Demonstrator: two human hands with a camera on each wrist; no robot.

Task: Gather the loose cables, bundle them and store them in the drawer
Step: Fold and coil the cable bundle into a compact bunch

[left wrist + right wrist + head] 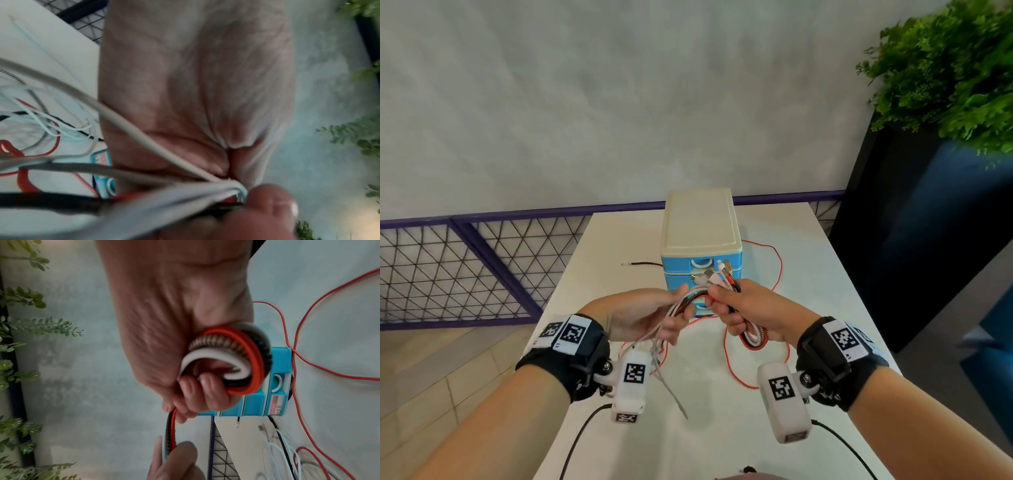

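Several cables, red, white, black and braided, are gathered into one bundle [722,278] with their plugs sticking up in front of the blue drawer unit [701,240]. My right hand [736,305] grips the bundle in a fist, and a folded loop [236,360] hangs out below it. My left hand [671,311] pinches the same strands [205,191] just left of the fist. Loose tails [671,387] trail down to the table. A long red cable [777,267] still lies around the drawer unit, and a black cable end [640,264] lies left of it.
The white table [808,308] ends at a purple mesh railing [482,260] on the left and back. A dark planter [914,240] with green foliage stands at the right. The drawers look closed.
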